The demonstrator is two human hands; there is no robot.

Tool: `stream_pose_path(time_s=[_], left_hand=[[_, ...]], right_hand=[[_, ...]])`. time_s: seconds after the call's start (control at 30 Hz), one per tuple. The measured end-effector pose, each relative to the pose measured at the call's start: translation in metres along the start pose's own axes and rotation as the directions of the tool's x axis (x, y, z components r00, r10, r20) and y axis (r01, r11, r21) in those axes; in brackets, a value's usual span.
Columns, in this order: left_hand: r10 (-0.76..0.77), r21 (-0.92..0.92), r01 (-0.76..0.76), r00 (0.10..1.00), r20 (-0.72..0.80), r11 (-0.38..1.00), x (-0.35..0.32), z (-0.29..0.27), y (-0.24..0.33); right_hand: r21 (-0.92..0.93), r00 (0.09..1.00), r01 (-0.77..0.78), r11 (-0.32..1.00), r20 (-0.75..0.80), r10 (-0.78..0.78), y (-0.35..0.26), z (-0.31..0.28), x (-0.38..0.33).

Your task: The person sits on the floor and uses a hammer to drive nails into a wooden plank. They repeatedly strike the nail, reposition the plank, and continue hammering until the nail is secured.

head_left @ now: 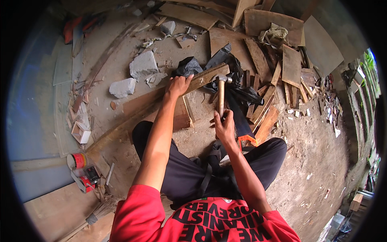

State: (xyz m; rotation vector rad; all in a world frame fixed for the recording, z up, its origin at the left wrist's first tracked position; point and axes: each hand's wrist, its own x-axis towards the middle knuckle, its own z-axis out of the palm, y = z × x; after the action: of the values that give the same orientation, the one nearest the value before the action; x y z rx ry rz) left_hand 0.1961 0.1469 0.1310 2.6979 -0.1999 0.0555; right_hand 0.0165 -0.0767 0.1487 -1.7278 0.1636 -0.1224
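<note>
A long plank, the landmark here, lies obliquely before a seated person, its far end directed away and to the right. The left hand rests on the plank towards that end, fingers together and slightly bent; whether it grips the wood or a smaller piece, or merely presses, cannot be told. The right hand, on the near side of the plank, is closed around the lower handle of a hammer. The hammer stands with its metal head uppermost, overlapping the plank's far end in view; contact between the two cannot be determined. Black plastic lies bunched beyond the plank, with more of it just right of the far end. A dark strip with an orange end extends from there towards the person's knee. Beneath the plank's middle, on the near side, is a board. Pale blocks of rubble lie beyond the plank to the left. Wood scraps are heaped right of its far end, with a crumpled cloth among them. Near its left end stands a tin.
</note>
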Motion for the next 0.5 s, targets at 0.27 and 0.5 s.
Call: stream_pose_path(time_s=[0.27,0.5], left_hand=[[0.057,0.045,-0.052,0.990,-0.131,0.998,-0.007,0.004,-0.013],[0.003,0.033,0.001,0.993,-0.119,0.999,-0.006,0.002,0.012]], right_hand=[[-0.192,0.988,0.110,0.975,-0.081,-0.128,-0.036,0.027,0.024],[-0.341,0.979,0.182,0.923,0.146,-0.139,0.046,0.041,0.023]])
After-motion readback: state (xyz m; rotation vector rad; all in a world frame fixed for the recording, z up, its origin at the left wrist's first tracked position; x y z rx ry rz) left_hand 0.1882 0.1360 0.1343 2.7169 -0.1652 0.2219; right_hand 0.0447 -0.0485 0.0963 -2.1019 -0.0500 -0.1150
